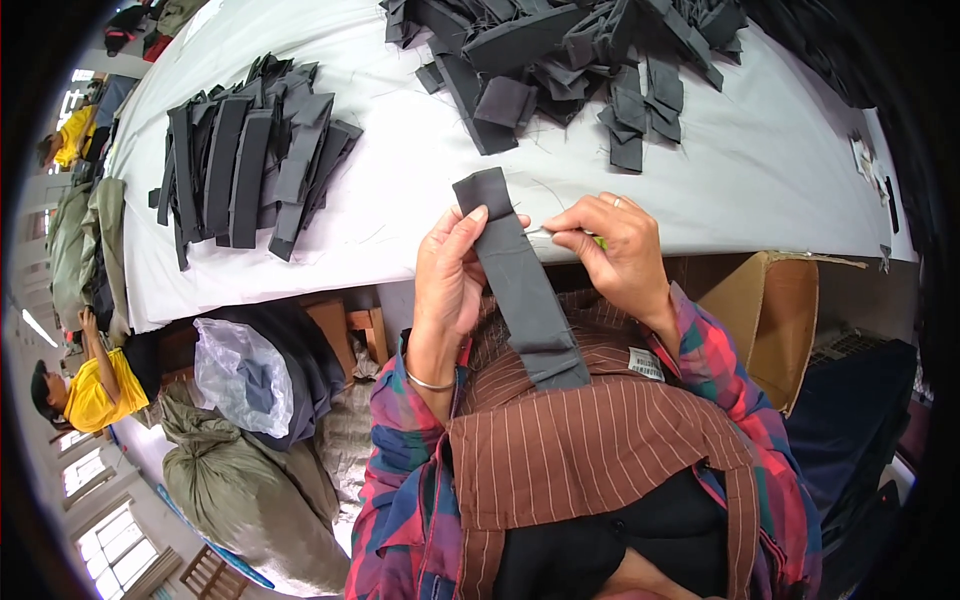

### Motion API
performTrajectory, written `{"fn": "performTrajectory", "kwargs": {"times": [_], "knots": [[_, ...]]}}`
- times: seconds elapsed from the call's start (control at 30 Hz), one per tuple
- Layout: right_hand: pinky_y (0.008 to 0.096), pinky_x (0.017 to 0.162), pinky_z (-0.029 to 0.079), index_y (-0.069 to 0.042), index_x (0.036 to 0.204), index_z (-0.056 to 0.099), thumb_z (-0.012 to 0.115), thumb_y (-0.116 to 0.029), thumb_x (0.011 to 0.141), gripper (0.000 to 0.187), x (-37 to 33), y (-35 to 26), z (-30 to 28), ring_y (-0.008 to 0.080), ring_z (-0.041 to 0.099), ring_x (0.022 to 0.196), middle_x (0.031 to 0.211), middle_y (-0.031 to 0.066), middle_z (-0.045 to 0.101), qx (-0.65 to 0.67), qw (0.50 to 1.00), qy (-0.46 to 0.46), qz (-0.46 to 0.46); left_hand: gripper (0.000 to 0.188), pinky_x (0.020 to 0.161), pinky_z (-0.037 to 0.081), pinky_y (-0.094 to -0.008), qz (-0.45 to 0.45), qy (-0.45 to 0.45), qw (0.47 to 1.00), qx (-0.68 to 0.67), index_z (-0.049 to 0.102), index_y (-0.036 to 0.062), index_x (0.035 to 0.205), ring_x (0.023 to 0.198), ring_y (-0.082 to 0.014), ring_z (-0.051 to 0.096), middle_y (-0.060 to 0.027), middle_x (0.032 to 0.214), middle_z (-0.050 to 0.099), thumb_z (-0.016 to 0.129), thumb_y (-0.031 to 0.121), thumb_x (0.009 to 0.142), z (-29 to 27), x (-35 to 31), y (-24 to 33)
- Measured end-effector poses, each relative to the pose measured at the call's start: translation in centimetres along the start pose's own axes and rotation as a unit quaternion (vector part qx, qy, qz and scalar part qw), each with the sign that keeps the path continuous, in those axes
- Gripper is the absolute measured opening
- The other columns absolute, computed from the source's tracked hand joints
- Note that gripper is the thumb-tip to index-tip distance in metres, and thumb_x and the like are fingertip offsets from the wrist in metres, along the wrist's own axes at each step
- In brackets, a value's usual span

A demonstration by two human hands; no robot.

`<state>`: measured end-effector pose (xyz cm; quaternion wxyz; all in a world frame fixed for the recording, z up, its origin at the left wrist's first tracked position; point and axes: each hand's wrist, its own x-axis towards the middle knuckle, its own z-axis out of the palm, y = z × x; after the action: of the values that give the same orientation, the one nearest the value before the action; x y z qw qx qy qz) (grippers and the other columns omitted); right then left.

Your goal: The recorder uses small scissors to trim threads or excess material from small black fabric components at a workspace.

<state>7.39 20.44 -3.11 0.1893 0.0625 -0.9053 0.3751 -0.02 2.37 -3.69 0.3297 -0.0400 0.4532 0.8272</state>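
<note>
A long dark grey fabric strip (522, 285) hangs at a slant before me, its lower end over my brown pinstriped apron (600, 450). My left hand (450, 262) is closed on the strip's edge near the upper end, thumb on top. Just right of the strip, my right hand (622, 240) pinches a small thin tool (541, 233) with a pale tip close to the strip's edge. A bit of green shows by the fingers; most of the tool is hidden, so its exact kind is unclear.
On the white-covered table (380, 200) lie a stack of dark strips (245, 165) at left and a larger loose heap (560, 50) at the far side. A cardboard box (790, 320) stands below right. Left of me are a plastic bag (240, 375) and an olive sack (250, 490); people in yellow are beyond.
</note>
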Motion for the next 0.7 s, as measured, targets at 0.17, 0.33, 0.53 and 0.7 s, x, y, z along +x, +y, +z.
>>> {"fn": "performTrajectory", "kwargs": {"times": [0.17, 0.33, 0.53, 0.7], "knots": [[0.0326, 0.066, 0.047, -0.005, 0.089, 0.067, 0.069, -0.010, 0.077, 0.013, 0.2, -0.9, -0.6, 0.0263, 0.061, 0.073, 0.079, 0.0081, 0.066, 0.131, 0.987, 0.023, 0.087, 0.019, 0.068, 0.057, -0.0286, 0.002, 0.006, 1.000, 0.020, 0.058, 0.0004, 0.104, 0.080, -0.0178, 0.068, -0.0168, 0.094, 0.068, 0.057, 0.016, 0.093, -0.4, 0.1, 0.5], [0.0336, 0.063, 0.046, -0.008, 0.084, 0.066, 0.071, -0.015, 0.076, 0.012, 0.1, -2.7, -0.3, 0.0243, 0.061, 0.069, 0.076, 0.0044, 0.065, 0.042, 0.998, -0.041, 0.011, 0.011, 0.065, 0.057, -0.0266, 0.027, 0.026, 0.999, 0.033, 0.059, 0.0009, 0.095, 0.080, -0.0173, 0.068, -0.0132, 0.089, 0.068, 0.060, 0.011, 0.091, -0.1, 0.2, 0.4], [0.0337, 0.062, 0.044, -0.006, 0.085, 0.067, 0.072, -0.009, 0.073, 0.013, 0.5, -3.3, 0.9, 0.0256, 0.058, 0.066, 0.075, 0.0066, 0.064, 0.015, 1.000, 0.000, 0.008, 0.008, 0.061, 0.055, -0.0234, 0.036, 0.033, 0.998, 0.039, 0.058, 0.0023, 0.089, 0.073, -0.0137, 0.066, -0.0118, 0.088, 0.068, 0.062, 0.009, 0.089, 0.0, 0.1, 0.6], [0.0328, 0.062, 0.044, -0.006, 0.084, 0.068, 0.072, -0.008, 0.072, 0.013, 0.6, -3.5, 1.3, 0.0250, 0.057, 0.065, 0.075, 0.0068, 0.063, 0.008, 1.000, 0.006, -0.007, 0.008, 0.057, 0.051, -0.0206, 0.049, 0.044, 0.997, 0.033, 0.057, 0.0033, 0.087, 0.069, -0.0099, 0.064, -0.0075, 0.083, 0.066, 0.062, 0.009, 0.089, -0.1, 0.2, 0.4]]}}
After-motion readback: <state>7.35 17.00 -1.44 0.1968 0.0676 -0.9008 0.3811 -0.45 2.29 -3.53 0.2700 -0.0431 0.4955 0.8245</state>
